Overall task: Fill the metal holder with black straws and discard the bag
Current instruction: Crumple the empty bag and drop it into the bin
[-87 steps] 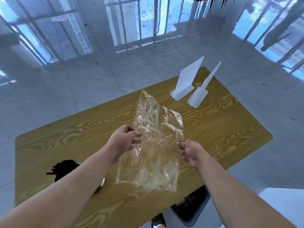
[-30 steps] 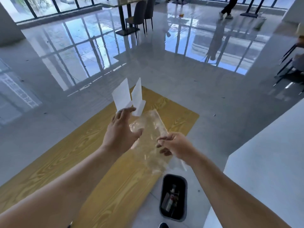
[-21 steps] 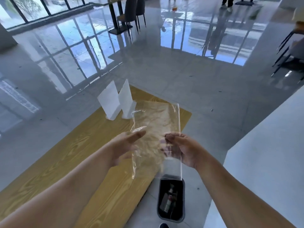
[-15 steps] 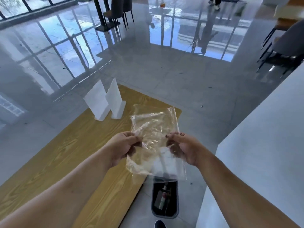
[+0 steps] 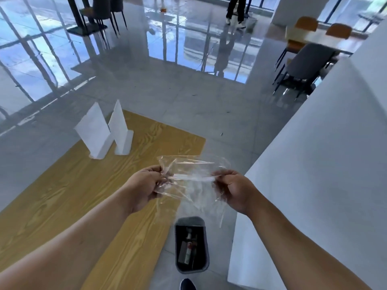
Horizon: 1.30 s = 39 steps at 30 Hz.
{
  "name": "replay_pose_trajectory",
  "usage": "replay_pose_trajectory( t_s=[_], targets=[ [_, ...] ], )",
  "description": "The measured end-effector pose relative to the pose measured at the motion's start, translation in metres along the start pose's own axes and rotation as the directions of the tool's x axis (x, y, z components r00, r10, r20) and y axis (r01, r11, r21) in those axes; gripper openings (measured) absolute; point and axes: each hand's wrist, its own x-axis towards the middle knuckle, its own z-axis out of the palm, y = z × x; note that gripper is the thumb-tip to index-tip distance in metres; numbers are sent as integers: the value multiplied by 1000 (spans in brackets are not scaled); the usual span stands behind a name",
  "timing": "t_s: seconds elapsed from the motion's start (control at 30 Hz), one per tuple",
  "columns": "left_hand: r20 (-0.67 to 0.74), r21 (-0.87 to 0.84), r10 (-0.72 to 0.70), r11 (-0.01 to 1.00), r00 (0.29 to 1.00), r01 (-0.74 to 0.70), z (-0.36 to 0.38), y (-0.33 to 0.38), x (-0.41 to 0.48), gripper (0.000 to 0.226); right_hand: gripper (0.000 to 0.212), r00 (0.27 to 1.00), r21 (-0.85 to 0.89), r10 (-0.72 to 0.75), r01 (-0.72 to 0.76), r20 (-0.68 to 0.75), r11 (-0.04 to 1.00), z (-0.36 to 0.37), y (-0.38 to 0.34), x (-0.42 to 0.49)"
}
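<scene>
A clear, empty plastic bag [image 5: 191,181] is stretched between both hands, crumpled and folded over. My left hand [image 5: 142,188] pinches its left side and my right hand [image 5: 234,190] pinches its right side. The bag hangs just past the right end of the wooden table [image 5: 62,195], above and slightly beyond a dark grey waste bin [image 5: 204,243] that stands on the floor. The bin holds some rubbish, including a bottle. The metal holder and the black straws are out of view.
Two white sign stands [image 5: 104,130] sit at the table's far end. A white counter [image 5: 324,174] rises close on the right. Chairs and tables stand farther back, and a person's legs [image 5: 235,9] show at the top. My shoe tip [image 5: 187,284] is by the bin.
My view has swung right, from the table to its end and the bin. The bag, first held open and flat, has been folded and gathered smaller between both hands.
</scene>
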Motion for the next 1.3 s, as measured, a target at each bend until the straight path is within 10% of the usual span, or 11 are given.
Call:
replay_pose_trajectory(
  t_s=[0.27, 0.57, 0.77, 1.0, 1.3],
  targets=[
    [250, 64, -78, 996, 965, 64, -24, -11, 1, 42, 64, 990, -159, -115, 101, -80, 982, 13, 16, -25],
    [-23, 301, 161, 942, 987, -147, -2, -33, 13, 35, 31, 988, 51, 155, -156, 22, 987, -1, 13, -17],
    [-154, 466, 262, 869, 953, -164, 23, -65, 40, 30, 14, 947, -200, 292, -263, 134, 944, -32, 35, -10],
    [-39, 666, 315, 715, 948, -210, 43, -94, 68, 41, 38, 985, -589, 165, -111, 40, 801, -69, 58, 12],
    [12, 670, 378, 684, 926, -288, 76, -110, 89, 54, 79, 954, -353, 217, -133, 209, 926, -48, 88, 38]
  ],
)
